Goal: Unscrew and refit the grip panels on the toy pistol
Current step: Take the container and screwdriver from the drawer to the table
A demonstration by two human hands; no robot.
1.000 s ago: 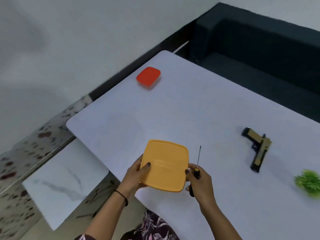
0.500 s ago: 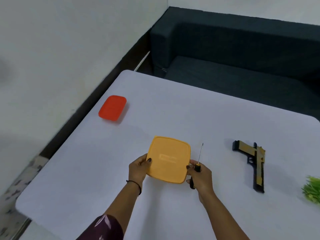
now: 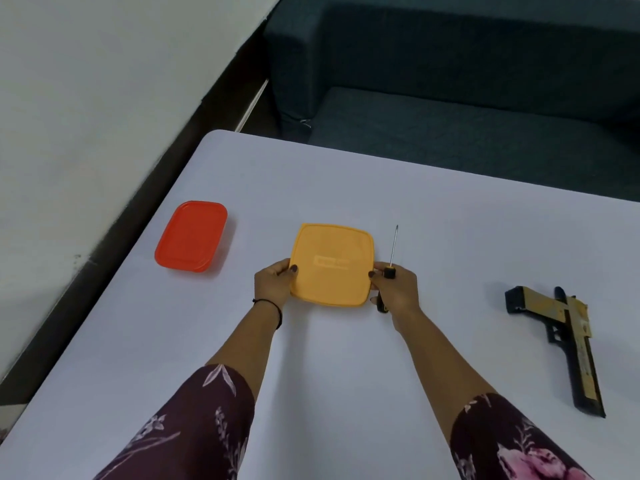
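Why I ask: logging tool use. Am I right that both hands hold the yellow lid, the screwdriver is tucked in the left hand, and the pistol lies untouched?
Not quite: the head view shows the screwdriver tucked in the right hand, not the left hand. Both hold the yellow lid; the pistol lies untouched.

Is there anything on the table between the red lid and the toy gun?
Yes: the head view shows the orange lid held by both hands, plus the screwdriver in the right hand.

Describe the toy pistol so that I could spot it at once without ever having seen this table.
Start at the white table and go to the side of the person's right hand. The toy pistol lies flat there, untouched, apart from both hands. It alone is black and gold; the two lids are plain orange and red.
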